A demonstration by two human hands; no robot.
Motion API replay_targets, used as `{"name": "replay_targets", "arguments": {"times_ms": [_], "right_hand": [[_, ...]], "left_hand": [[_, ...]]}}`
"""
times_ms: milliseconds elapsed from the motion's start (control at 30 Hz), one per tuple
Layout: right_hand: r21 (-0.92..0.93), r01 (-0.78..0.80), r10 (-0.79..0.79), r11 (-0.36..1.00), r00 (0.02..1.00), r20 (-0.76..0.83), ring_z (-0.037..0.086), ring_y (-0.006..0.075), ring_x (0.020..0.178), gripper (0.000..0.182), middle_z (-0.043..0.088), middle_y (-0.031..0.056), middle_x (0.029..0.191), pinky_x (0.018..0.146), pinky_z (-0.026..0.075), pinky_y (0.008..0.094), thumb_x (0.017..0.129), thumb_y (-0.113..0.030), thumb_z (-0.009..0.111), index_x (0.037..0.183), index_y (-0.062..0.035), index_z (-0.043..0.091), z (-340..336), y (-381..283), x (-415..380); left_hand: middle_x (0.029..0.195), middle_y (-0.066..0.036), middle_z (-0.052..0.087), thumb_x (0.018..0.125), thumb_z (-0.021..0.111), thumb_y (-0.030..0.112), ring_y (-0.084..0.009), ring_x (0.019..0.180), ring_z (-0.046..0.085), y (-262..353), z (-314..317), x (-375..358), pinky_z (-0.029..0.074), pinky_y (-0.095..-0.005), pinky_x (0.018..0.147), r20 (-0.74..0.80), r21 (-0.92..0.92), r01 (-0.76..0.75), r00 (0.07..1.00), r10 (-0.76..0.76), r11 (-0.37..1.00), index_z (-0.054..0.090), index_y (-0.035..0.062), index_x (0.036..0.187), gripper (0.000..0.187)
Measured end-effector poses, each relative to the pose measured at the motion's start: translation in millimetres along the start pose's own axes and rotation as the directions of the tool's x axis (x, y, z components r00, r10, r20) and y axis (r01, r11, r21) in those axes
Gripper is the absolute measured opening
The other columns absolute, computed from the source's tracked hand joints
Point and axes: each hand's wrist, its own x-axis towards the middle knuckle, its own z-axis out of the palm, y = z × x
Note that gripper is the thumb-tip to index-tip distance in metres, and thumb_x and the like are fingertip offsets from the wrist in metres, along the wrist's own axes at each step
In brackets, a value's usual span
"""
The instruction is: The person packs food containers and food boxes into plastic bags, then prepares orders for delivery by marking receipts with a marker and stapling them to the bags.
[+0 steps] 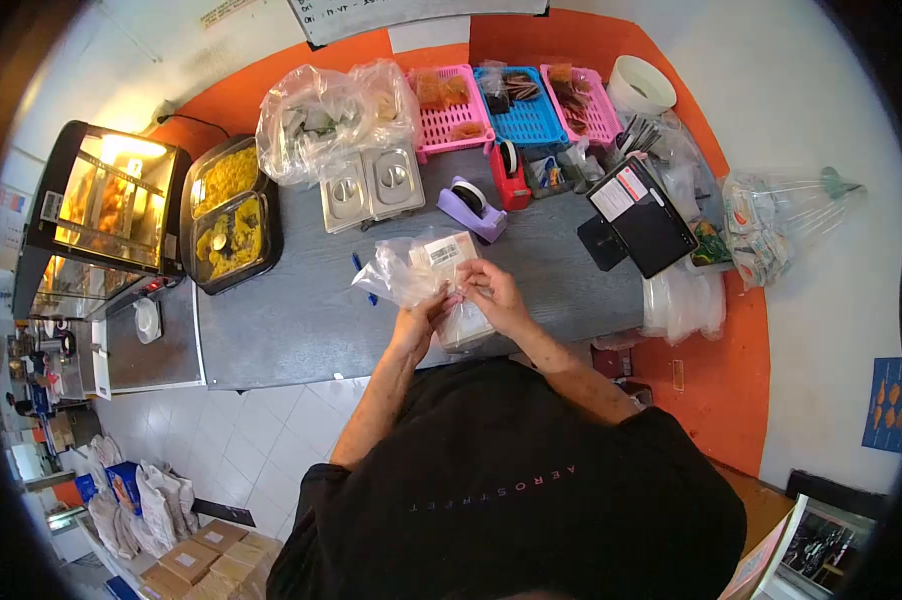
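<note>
There is one view only, from a camera worn on the person's head, looking forward and steeply down. It sits close above the hands (461, 300), which meet near the middle of the picture, with the person's dark shirt (511, 480) filling the lower part. The lens is very wide (a fisheye, with black corners and bent edges), so the grey tabletop (291, 320), the orange and white wall (671, 60) behind it and the tiled floor (251, 440) at lower left all fit in.
</note>
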Motion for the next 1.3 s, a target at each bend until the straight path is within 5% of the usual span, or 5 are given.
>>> {"name": "replay_targets", "arguments": {"times_ms": [733,800,900,1067,1300], "right_hand": [[-0.139,-0.069,0.068,0.988,0.998,-0.018,0.061,0.0152,0.079,0.030,0.062,0.0062,0.081,0.076,0.047,0.0332,0.080,-0.003,0.064,0.106,-0.0007,0.049,-4,-1,17],[-0.492,0.107,0.000,0.864,0.977,0.213,0.065,0.0216,0.075,0.024,0.065,0.0106,0.082,0.070,0.049,0.0347,0.075,-0.009,0.068,0.097,-0.0009,0.062,-23,5,32],[-0.422,0.311,-0.162,0.852,0.922,0.352,0.066,0.0263,0.078,0.017,0.066,0.0138,0.083,0.069,0.050,0.0340,0.070,-0.011,0.069,0.085,-0.0024,0.067,-33,3,46],[-0.570,0.386,-0.529,0.725,0.843,-0.102,0.060,0.0255,0.063,0.013,0.059,0.0082,0.070,0.059,0.046,0.0363,0.078,-0.012,0.067,0.080,-0.0046,0.058,-10,28,44],[-0.513,0.189,-0.447,0.837,0.777,-0.443,0.056,0.0268,0.088,0.016,0.060,0.0088,0.089,0.083,0.038,0.0430,0.084,-0.022,0.064,0.087,-0.0075,0.058,-60,29,47]], "left_hand": [[0.106,-0.012,0.066,0.086,0.066,0.018,-0.0216,0.096,0.065,-7,-10,4,0.050,-0.0333,0.080,0.047,0.135,-0.159,0.987,0.154,0.978,0.058,-0.0015,0.116,0.037],[0.100,-0.014,0.067,0.082,0.067,0.016,-0.0271,0.090,0.066,-4,-20,7,0.051,-0.0380,0.079,0.356,0.715,-0.595,0.762,0.542,0.368,0.062,-0.0024,0.107,0.032],[0.093,-0.016,0.068,0.075,0.067,0.014,-0.0340,0.090,0.064,1,0,-7,0.049,-0.0400,0.081,0.346,0.797,-0.551,0.753,0.559,0.248,0.065,-0.0015,0.099,0.028],[0.097,-0.014,0.062,0.073,0.069,0.016,-0.0379,0.080,0.062,-10,8,-4,0.050,-0.0426,0.067,0.402,0.861,-0.508,0.632,0.662,-0.038,0.068,0.0058,0.092,0.022],[0.101,-0.014,0.062,0.072,0.068,0.015,-0.0377,0.079,0.063,-31,2,1,0.050,-0.0440,0.065,0.406,0.869,-0.486,0.592,0.696,-0.093,0.068,0.0065,0.091,0.021]]}}
